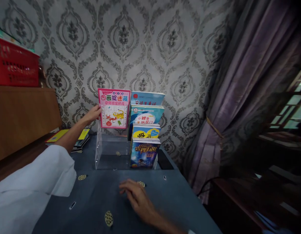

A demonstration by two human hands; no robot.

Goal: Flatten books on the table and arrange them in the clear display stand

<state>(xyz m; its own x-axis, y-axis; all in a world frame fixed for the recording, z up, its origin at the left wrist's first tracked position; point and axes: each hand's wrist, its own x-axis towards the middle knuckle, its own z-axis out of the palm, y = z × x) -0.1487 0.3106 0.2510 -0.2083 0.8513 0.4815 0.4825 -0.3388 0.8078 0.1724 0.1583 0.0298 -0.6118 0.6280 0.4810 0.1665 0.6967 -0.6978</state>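
Right hand [137, 197], empty, fingers loosely curled, before clear rack [113, 146]; left hand [93, 113], pinching pink book [115, 109] above rack's left half, best kept upright.

Pink book [115, 109]: small print along its top too tiny to read.
Left hand [93, 113]: some fingers out of sight at the pink book's left edge; their closure cannot be told.
Sleeve [38, 175]: cut off at left.
Right hand [138, 198]: blurred; contact with the table [91, 208] unclear; its forearm runs out of view at the near edge.
Light-blue book [150, 97]: lower cover hidden behind nearer books.
Stand [112, 157]: right half mostly covered by books.
Dark slab [166, 161]: left part hidden; kind unclear.
Book pile [83, 138]: partly behind the left forearm.
Basket [16, 60]: cut off at left; contents mostly hidden.
Curtain [225, 97]: cut off at top.
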